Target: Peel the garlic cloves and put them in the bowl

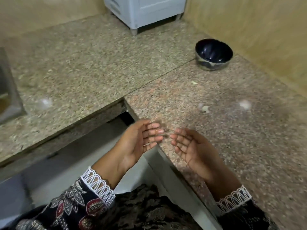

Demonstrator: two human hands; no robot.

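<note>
A person's two hands hover palms-up over the near corner of a speckled granite counter [216, 130]; the left hand [137, 141] sits above the counter's inner edge and the gap below it, the right hand [192, 146] above the stone itself; the fingertips of the two hands point toward each other and stay just apart. The grip of each hand is apart, fingers relaxed and lightly bent, and no garlic shows in either palm; motion blur softens the fingertips. Both wrists wear dark patterned sleeves trimmed with white lace cuffs, the left cuff [98, 185] and the right cuff [234, 200].

A pale garlic clove or scrap of peel [205, 109] lies on the counter beyond the right hand, well clear of the fingers; blur makes it impossible to say whether it is peeled. A smaller pale fleck [194, 83] lies farther back on the same slab; two whitish glare spots mark the stone at left and right.

A dark, glossy bowl [214, 53] stands upright near the back right of the counter, close to the tan wall [257, 30] and well apart from both hands; its contents cannot be made out. A white cabinet on short legs [142, 12] stands at the far corner; a metal edge [8, 90] cuts in at far left.
</note>
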